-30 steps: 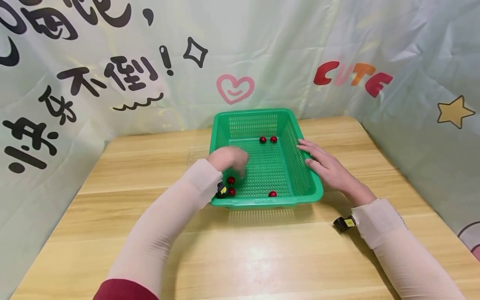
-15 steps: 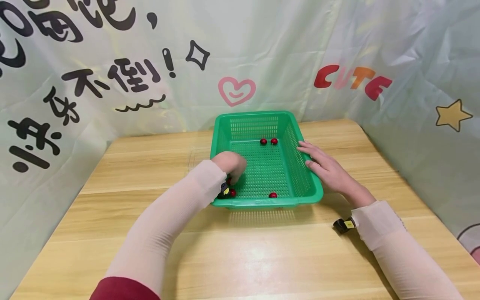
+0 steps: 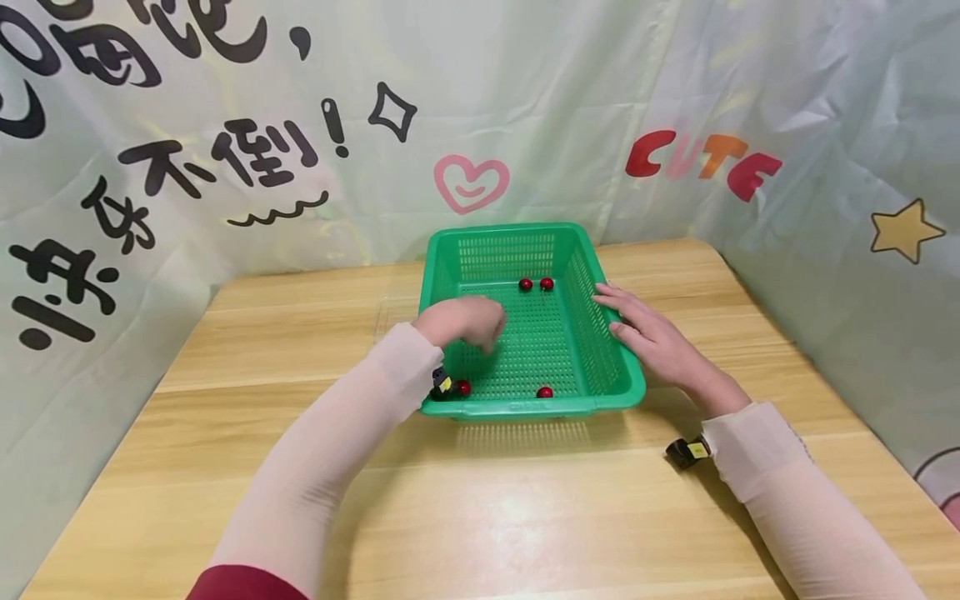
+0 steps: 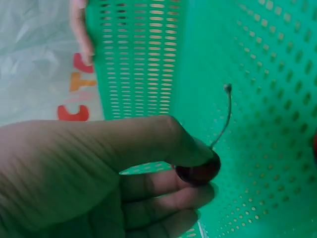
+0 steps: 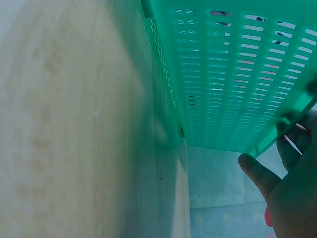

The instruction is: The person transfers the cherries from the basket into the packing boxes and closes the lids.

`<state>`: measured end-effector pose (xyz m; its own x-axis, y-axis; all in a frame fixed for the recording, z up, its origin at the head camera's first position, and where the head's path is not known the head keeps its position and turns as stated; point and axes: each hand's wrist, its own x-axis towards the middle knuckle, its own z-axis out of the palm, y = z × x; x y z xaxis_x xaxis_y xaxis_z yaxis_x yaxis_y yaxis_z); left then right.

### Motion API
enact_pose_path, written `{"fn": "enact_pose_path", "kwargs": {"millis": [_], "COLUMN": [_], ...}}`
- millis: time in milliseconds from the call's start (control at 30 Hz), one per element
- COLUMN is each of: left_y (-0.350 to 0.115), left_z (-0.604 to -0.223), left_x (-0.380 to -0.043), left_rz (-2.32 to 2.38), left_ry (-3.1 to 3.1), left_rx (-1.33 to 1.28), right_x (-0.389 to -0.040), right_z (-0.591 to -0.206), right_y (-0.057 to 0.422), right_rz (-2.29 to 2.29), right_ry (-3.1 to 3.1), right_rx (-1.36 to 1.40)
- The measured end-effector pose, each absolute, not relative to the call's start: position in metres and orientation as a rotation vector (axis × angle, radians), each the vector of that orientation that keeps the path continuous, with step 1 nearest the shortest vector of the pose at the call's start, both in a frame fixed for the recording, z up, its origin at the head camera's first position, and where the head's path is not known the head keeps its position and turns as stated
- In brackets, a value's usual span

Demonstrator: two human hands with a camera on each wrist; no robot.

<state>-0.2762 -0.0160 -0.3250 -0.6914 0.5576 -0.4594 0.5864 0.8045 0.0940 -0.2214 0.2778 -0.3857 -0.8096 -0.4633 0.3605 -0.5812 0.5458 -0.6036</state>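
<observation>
Inside the green basket [image 3: 525, 408], my left hand [image 3: 468, 321] pinches a dark red cherry [image 4: 205, 173] between thumb and fingers. Its thin curved stem sticks out past the thumb in the left wrist view. In the head view the held cherry is hidden behind the hand. My right hand [image 3: 648, 333] rests on the basket's right rim, fingers lying over the edge, thumb [image 5: 257, 171] at the rim. Other cherries lie on the basket floor: one at the front left [image 3: 463, 388], one at the front [image 3: 545, 392], and a pair [image 3: 536, 284] at the back.
The basket stands on a wooden table [image 3: 480, 517], near its back edge. A faint clear plastic container [image 3: 390, 312] shows to the basket's left. Printed cloth [image 3: 555, 108] hangs behind and at both sides.
My left hand reached down at the basket's front left and took up a cherry that lay there. It has since risen and shifted slightly right. My right hand stays on the rim.
</observation>
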Motion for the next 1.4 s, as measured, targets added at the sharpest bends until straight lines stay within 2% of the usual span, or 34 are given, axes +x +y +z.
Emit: {"fn": "enact_pose_path", "kwargs": {"millis": [267,667,1400], "left_y": [-0.031,-0.044,-0.081], "left_z": [-0.308,-0.273,-0.273], "left_x": [-0.275,-0.272,-0.272], "left_rz": [0.118,0.338,0.516], "left_ry": [2.611,2.731,2.839], "left_rx": [0.992,1.035,0.994], "right_x": [-0.222,-0.221,-0.221], "right_z": [-0.383,-0.385,-0.387], "right_y": [0.276,0.278,0.277], "right_rz": [1.117,1.131,1.131], "right_ry": [-2.622,-2.623,-2.631], "right_rx": [0.896,0.887,0.885]}}
